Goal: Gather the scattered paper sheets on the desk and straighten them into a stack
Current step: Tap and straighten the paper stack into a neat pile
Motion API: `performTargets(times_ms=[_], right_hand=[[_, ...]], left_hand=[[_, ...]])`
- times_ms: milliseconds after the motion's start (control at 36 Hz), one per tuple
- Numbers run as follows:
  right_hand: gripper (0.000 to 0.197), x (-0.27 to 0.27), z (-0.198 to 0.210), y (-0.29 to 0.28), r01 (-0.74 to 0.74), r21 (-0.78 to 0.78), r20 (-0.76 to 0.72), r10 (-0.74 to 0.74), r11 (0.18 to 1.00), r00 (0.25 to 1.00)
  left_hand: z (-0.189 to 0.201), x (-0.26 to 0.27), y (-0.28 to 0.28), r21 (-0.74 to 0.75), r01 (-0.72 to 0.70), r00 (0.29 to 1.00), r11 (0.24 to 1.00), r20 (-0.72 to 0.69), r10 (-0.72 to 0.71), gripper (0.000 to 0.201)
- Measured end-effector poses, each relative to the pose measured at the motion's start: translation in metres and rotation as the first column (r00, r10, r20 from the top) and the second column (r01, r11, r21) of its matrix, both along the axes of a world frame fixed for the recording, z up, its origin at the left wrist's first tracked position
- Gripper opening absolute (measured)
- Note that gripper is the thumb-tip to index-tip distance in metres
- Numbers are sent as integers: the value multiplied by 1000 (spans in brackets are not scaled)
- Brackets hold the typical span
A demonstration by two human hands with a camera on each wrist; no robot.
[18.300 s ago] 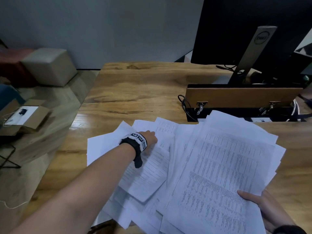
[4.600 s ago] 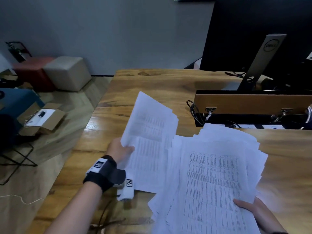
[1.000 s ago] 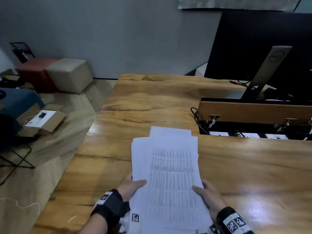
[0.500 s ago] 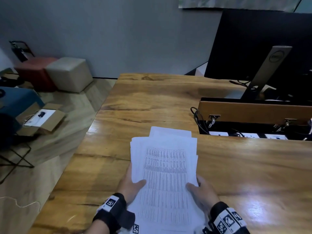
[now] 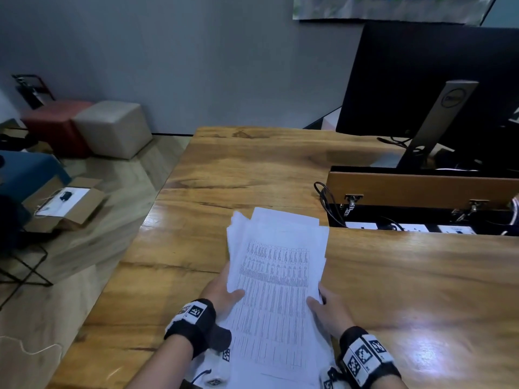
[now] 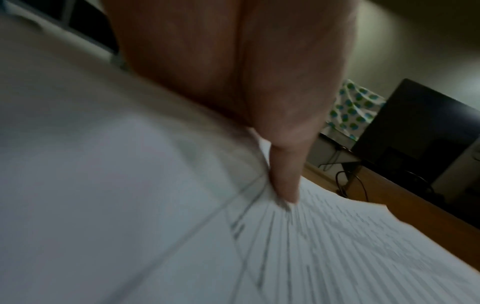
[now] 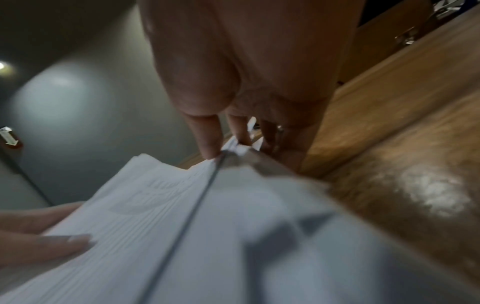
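- My left hand (image 5: pixel 222 297) grips the paper stack (image 5: pixel 276 279) at its 9 o'clock edge, thumb curled over the printed top sheet, fingers hidden beneath.
- My right hand (image 5: pixel 327 310) pinches the stack's 3 o'clock edge, thumb on top; the right wrist view shows fingertips (image 7: pixel 211 151) pressed against the sheet edges.
- The stack sits at the near middle of the wooden counter (image 5: pixel 407 276), its far end at 12 o'clock uneven, several sheets jutting past the others.
- At 2 o'clock from the stack stands a dark monitor (image 5: pixel 438 88) on a grey stand, behind a wooden cable box (image 5: pixel 421 189).
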State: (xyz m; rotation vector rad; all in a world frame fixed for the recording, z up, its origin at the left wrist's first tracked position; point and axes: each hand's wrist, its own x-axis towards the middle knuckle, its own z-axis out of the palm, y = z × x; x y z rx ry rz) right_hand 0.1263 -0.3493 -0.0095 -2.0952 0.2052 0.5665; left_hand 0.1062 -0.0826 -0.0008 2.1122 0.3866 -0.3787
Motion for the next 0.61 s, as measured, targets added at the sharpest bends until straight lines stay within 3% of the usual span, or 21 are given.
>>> performTargets(times_ms=[83,139,194,306,389,500,555,611], right_hand=[[40,4,2,-6,-25,28,6,25,999,1000],[35,7,6,-8,4,57,-18,-3,998,1000],[27,7,9,-7,64,96,-35,-61,993,998],[16,8,9,-5,185,173,-113,-167,967,979],[26,10,4,-9,225,209,-197,-184,952,963],[31,10,13,-16,200,330,-268,-111,922,957],[27,7,21,-21,212,413,-306,-84,886,948],[45,7,22,-25,230,498,-312,-75,836,947]], left_hand=[[3,4,7,-57,57,998,997,-29,-59,74],[1,6,11,-146,-123,992,982,-53,116,68],[0,8,12,-268,-303,951,914,-141,274,57],[1,7,7,-385,-253,959,888,-220,178,34],[2,4,4,-421,-182,975,889,-196,107,23],[1,-6,8,-533,-162,984,830,-145,99,31],[-1,-11,13,-607,-160,987,778,-124,106,47],[-1,-16,19,-665,-146,989,733,-121,88,68]])
